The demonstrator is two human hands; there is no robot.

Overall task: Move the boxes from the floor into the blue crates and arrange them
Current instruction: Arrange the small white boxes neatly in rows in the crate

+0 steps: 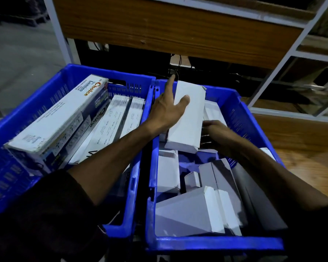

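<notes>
2 blue crates stand side by side with their long walls touching: the left crate [68,76] and the right crate [212,242]. Landmark: the right crate. Its near rim runs across the bottom of the view; its far rim lies just before a wooden shelf [178,29]. Open blue floor shows only at its centre, between the boxes; the near end and far end are filled. The white box [187,118] is plain, long and flat, tilted, its far end raised above the far rim, its near end resting on other boxes inside. The left hand [167,108] grips its left edge, thumb curled across the top face, index finger straight toward the far rim. The right hand [214,129] is blurred, at the box's right edge; its finger state cannot be told. At least 6 plain white boxes lie loose in the right crate. Left of it, the left crate holds about 4 long printed cartons [57,120], leaning.
</notes>
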